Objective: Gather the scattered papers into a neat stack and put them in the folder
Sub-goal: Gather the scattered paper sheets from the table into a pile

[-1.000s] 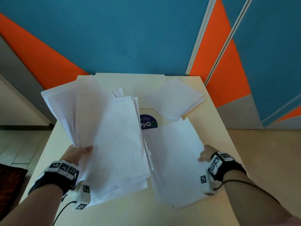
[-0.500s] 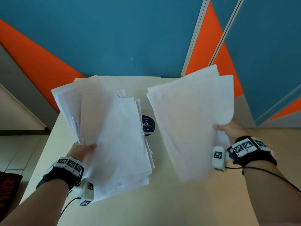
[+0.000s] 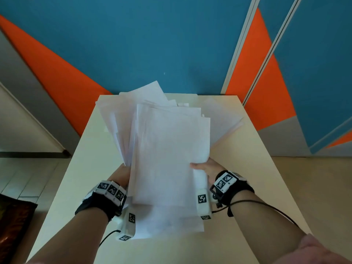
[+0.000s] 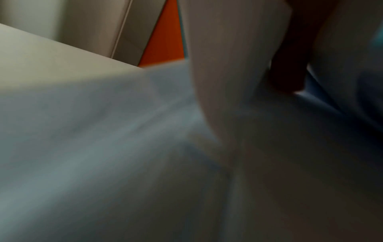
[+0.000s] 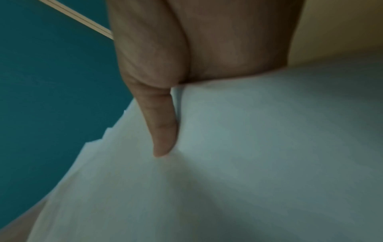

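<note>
- Left hand [image 3: 122, 173]: gripping the left edge of the merged papers [image 3: 167, 153], mostly hidden behind the sheets.
- Right hand [image 3: 204, 167]: thumb [image 5: 163, 127] pressed on the top sheet, pinching the right edge of the same bundle.
- Papers: held between both hands above the table [image 3: 257, 168]; fanned and uneven at the far edges, not yet squared.
- Loose sheets [image 3: 222, 119]: lying beyond the right hand, apparently uncollected.
- Folder: not identifiable.
- Remaining, by judgement: collecting the loose sheets, squaring, filing.

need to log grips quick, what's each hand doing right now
Left hand: gripping the left edge of the paper stack.
Right hand: pinching the stack's right edge, thumb on top.
</note>
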